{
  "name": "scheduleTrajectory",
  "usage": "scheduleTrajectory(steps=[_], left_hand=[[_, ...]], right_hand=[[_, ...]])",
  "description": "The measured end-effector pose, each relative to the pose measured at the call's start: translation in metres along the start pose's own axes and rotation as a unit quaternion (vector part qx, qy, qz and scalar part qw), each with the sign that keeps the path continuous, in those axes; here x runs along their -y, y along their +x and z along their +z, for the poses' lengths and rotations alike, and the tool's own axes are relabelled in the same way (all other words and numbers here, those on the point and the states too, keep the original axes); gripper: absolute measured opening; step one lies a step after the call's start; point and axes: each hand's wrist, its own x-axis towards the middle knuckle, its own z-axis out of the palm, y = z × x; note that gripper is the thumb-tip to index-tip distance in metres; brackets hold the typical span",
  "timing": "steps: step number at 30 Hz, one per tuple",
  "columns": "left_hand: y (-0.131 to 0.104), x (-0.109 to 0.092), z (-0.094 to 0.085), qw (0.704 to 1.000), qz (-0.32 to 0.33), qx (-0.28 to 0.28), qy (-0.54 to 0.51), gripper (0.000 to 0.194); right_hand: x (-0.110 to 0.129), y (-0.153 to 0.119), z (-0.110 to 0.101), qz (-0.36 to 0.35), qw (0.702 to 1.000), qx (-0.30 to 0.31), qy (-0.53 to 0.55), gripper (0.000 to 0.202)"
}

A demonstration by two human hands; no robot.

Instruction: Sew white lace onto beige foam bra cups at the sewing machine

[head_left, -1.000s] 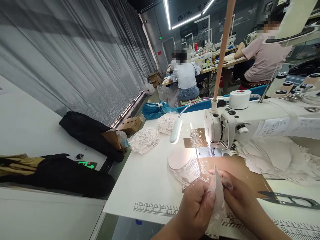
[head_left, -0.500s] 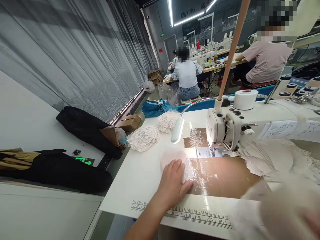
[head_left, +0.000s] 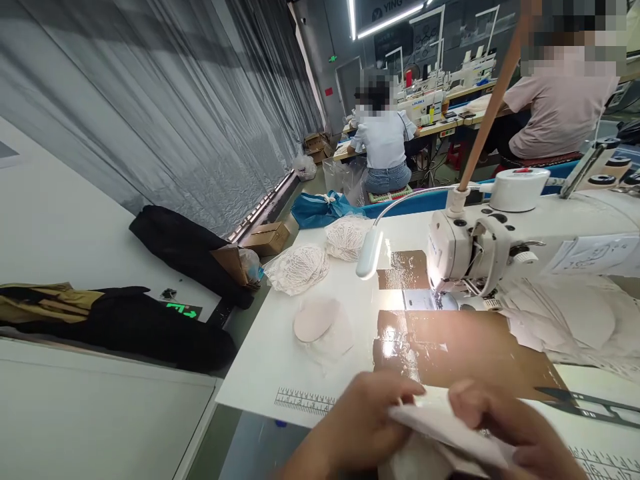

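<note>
Near the table's front edge, my left hand (head_left: pixel 377 417) is closed on the left end of a pale fabric piece (head_left: pixel 445 427). My right hand (head_left: pixel 505 420) pinches the same fabric on its other side, and the cloth hangs down between them, partly blurred. A separate pale piece with an oval part (head_left: pixel 316 321) lies on the white table to the left. Beyond my hands stands a white sewing machine (head_left: pixel 450 257), its lamp (head_left: pixel 370 253) lit over the brown plate (head_left: pixel 450 340).
Two bundles of lacy fabric (head_left: pixel 299 269) lie at the table's far left. More pale cloth (head_left: pixel 570 313) is piled under the machine arm, with black scissors or a similar tool (head_left: pixel 590 405) near it. Two people sit at machines further back.
My left hand has left the piece on the table and come to the front edge. My right hand has moved left with fabric, which both hands now hold. The view has shifted slightly.
</note>
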Motion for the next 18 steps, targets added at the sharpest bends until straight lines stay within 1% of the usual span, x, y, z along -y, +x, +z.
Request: scheduleTrajectory(steps=[1, 2, 3, 4, 5, 6, 7, 8, 9, 10, 11, 12, 13, 14, 15, 16, 17, 18], left_hand=[[0.001, 0.004, 0.0, 0.998, -0.025, -0.051, 0.009, 0.018], [0.0, 0.009, -0.001, 0.993, -0.056, -0.106, 0.015, 0.016], [-0.001, 0.014, -0.002, 0.986, -0.085, -0.143, 0.002, 0.018], [-0.003, 0.018, -0.001, 0.982, -0.108, -0.153, -0.04, 0.023], [-0.005, 0.02, 0.001, 0.978, -0.118, -0.135, -0.109, 0.03], [-0.006, 0.02, 0.005, 0.969, -0.11, -0.097, -0.199, 0.036], [-0.007, 0.018, 0.009, 0.951, -0.087, -0.047, -0.293, 0.042], [-0.007, 0.015, 0.015, 0.926, -0.056, 0.001, -0.375, 0.051], [-0.006, 0.011, 0.02, 0.899, -0.021, 0.04, -0.435, 0.062], [-0.005, 0.007, 0.024, 0.879, 0.01, 0.063, -0.473, 0.074], [-0.004, 0.005, 0.027, 0.869, 0.034, 0.068, -0.49, 0.081], [-0.002, 0.004, 0.029, 0.87, 0.045, 0.051, -0.487, 0.083], [-0.001, 0.004, 0.029, 0.884, 0.043, 0.013, -0.466, 0.081], [0.0, 0.006, 0.028, 0.901, 0.03, -0.035, -0.431, 0.078], [0.001, 0.008, 0.027, 0.914, 0.008, -0.077, -0.398, 0.076], [0.001, 0.011, 0.025, 0.92, -0.022, -0.099, -0.379, 0.074], [0.0, 0.014, 0.024, 0.919, -0.052, -0.095, -0.38, 0.072], [0.0, 0.017, 0.024, 0.91, -0.078, -0.068, -0.401, 0.07]], right_hand=[[-0.002, 0.001, -0.007, -0.032, 0.998, -0.034, -0.033, 0.017], [-0.004, 0.001, -0.015, -0.057, 0.993, -0.085, -0.067, 0.016], [-0.005, 0.001, -0.02, -0.067, 0.985, -0.124, -0.103, 0.015], [-0.006, 0.001, -0.023, -0.058, 0.975, -0.165, -0.135, 0.013], [-0.006, 0.002, -0.023, -0.036, 0.968, -0.193, -0.156, 0.013], [-0.005, 0.004, -0.021, -0.002, 0.967, -0.198, -0.161, 0.015], [-0.004, 0.008, -0.016, 0.033, 0.973, -0.18, -0.142, 0.019], [-0.003, 0.011, -0.01, 0.065, 0.984, -0.131, -0.098, 0.024], [-0.002, 0.015, -0.003, 0.091, 0.993, -0.061, -0.032, 0.028], [-0.002, 0.018, 0.004, 0.115, 0.992, 0.013, 0.049, 0.03], [-0.001, 0.02, 0.009, 0.141, 0.979, 0.073, 0.131, 0.03], [0.0, 0.021, 0.014, 0.167, 0.959, 0.109, 0.203, 0.029], [0.001, 0.021, 0.017, 0.191, 0.94, 0.121, 0.257, 0.027], [0.002, 0.02, 0.019, 0.208, 0.927, 0.112, 0.29, 0.026], [0.002, 0.018, 0.02, 0.22, 0.922, 0.09, 0.305, 0.027], [0.003, 0.016, 0.021, 0.225, 0.922, 0.066, 0.309, 0.028], [0.003, 0.014, 0.021, 0.225, 0.922, 0.043, 0.312, 0.031], [0.003, 0.013, 0.021, 0.226, 0.919, 0.019, 0.322, 0.034]])
